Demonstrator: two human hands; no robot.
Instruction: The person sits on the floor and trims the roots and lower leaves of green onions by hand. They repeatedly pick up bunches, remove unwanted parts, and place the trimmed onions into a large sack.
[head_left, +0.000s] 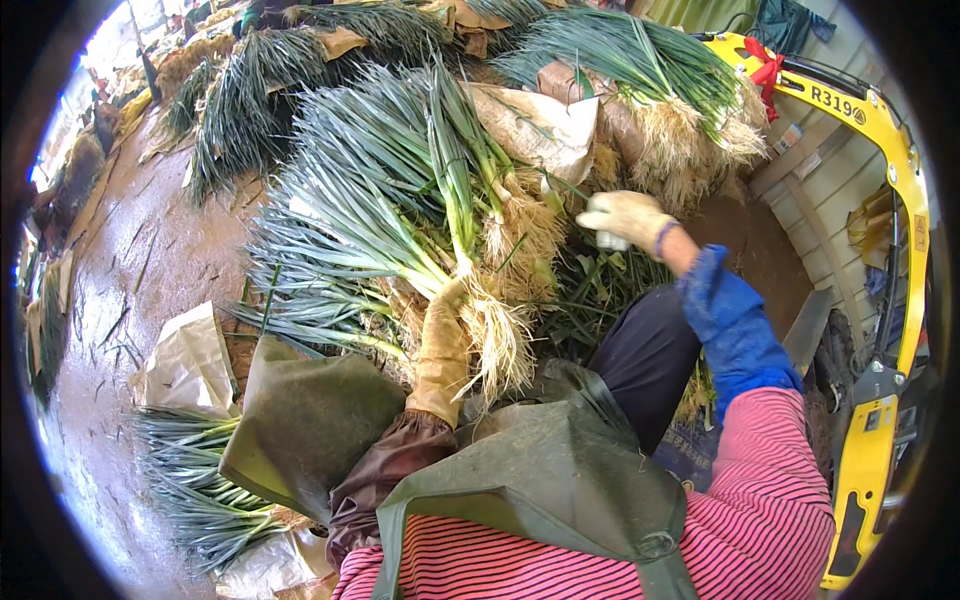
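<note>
My left hand (444, 330), in a tan rubber glove, grips a bunch of green onions (463, 225) just above its pale, stringy roots. The leaves fan out away from me over a larger pile of green onions (330, 180) on the floor. To the right of the bunch, my right hand (626, 217) is raised in a cream glove with its fingers curled. A thin green leaf (566, 186) runs up to its fingertips; whether the fingers pinch it is unclear. Below that hand lies a heap of loose green leaves (615, 281).
More rooty green onions (675, 90) lie at the back right beside brown wrapping paper (532, 124). A wrapped bundle (202, 487) rests at my left on the wet floor (127, 270). A yellow machine arm (911, 225) curves along the right side, near a panelled wall (832, 195).
</note>
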